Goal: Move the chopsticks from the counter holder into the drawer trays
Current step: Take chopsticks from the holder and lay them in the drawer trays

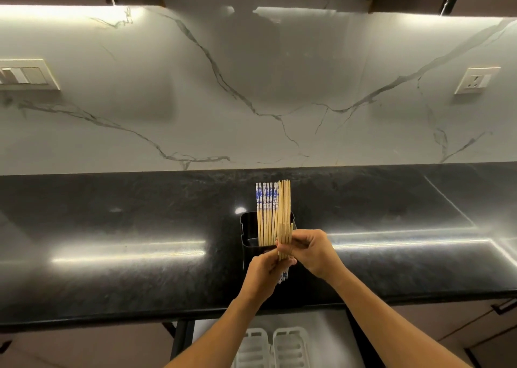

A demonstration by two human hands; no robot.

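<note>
A black rectangular holder [247, 229] stands on the black counter [140, 227] near its front edge. Several bamboo chopsticks [272, 213] stand upright in it, some with blue-and-white patterned tops, some plain. My right hand [314, 251] is closed around a bunch of plain chopsticks in front of the holder. My left hand [263, 275] grips the lower end of the same bunch, where a few patterned tips poke out below my fingers. Below the counter edge, white slotted drawer trays [277, 348] show between my forearms.
A marble backsplash rises behind the counter, with a switch plate [26, 75] at left and a socket [477, 80] at right. Dark upper cabinets hang overhead. The open drawer's dark frame [181, 337] sits under the counter; a cabinet handle [503, 306] is at right.
</note>
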